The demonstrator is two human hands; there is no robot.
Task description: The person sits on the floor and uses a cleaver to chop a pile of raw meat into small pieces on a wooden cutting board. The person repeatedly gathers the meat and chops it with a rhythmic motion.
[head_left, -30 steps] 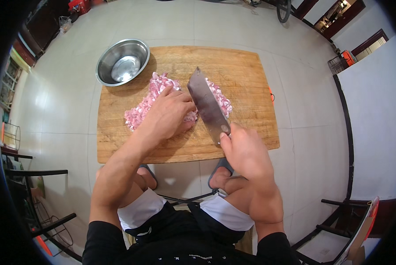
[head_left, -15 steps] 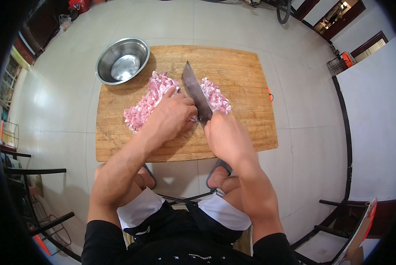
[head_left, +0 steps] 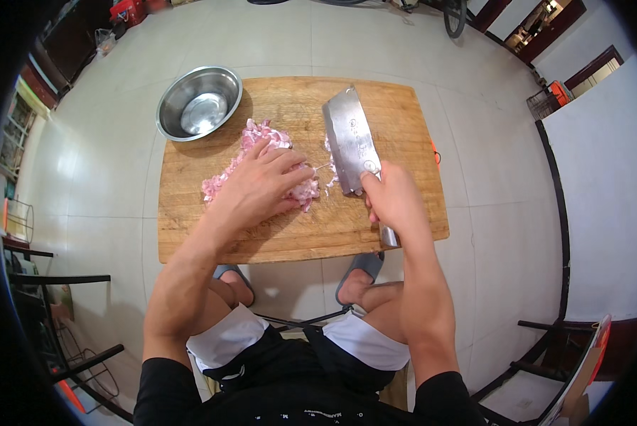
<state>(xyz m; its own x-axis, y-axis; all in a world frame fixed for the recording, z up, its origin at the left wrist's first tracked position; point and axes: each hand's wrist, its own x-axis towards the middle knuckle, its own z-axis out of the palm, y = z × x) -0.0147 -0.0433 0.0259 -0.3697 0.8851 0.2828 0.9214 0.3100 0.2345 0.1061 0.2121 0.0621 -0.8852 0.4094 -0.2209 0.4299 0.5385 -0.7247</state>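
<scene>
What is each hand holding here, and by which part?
The right hand grips a cleaver by its handle, just behind the blade. The left hand holds nothing; it rests flat on the chopped pink meat on the wooden board.

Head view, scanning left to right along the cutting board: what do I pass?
Steel bowl → pile of chopped pink meat with the left hand resting on it → cleaver → right hand gripping its handle.

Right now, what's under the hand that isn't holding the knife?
Under the left hand lies a pile of chopped pink meat, resting on the wooden board. The meat directly beneath the palm is covered, so it cannot be seen.
</scene>
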